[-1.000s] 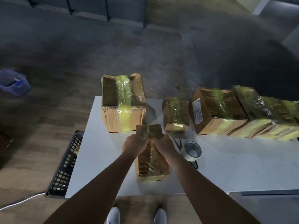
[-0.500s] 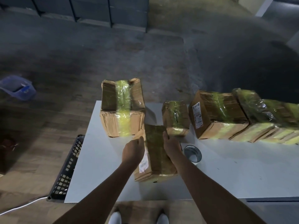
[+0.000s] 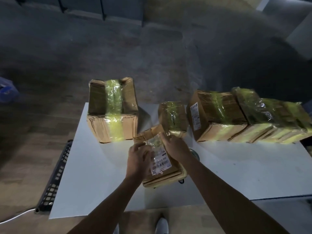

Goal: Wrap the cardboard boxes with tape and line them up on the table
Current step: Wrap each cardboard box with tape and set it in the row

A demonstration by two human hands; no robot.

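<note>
A small cardboard box (image 3: 164,173) with a white shipping label lies on the white table (image 3: 94,166), partly wrapped in clear tape. My left hand (image 3: 137,157) grips its left side. My right hand (image 3: 175,146) holds its right upper edge, fingers curled over the top. Behind it stand taped boxes: a large one (image 3: 112,112) at the left, a small one (image 3: 173,118) in the middle, and a row (image 3: 219,115) running to the right. The tape roll (image 3: 195,153) is mostly hidden behind my right wrist.
A black plastic crate (image 3: 55,178) stands on the floor against the table's left edge. A blue bag (image 3: 6,90) lies on the floor far left. Scissor handles (image 3: 181,181) peek out under the held box. My shoes show below the table's front edge.
I have turned the small box so its labelled face is up and shifted it slightly right. The box covers more of the tape roll and scissors.
</note>
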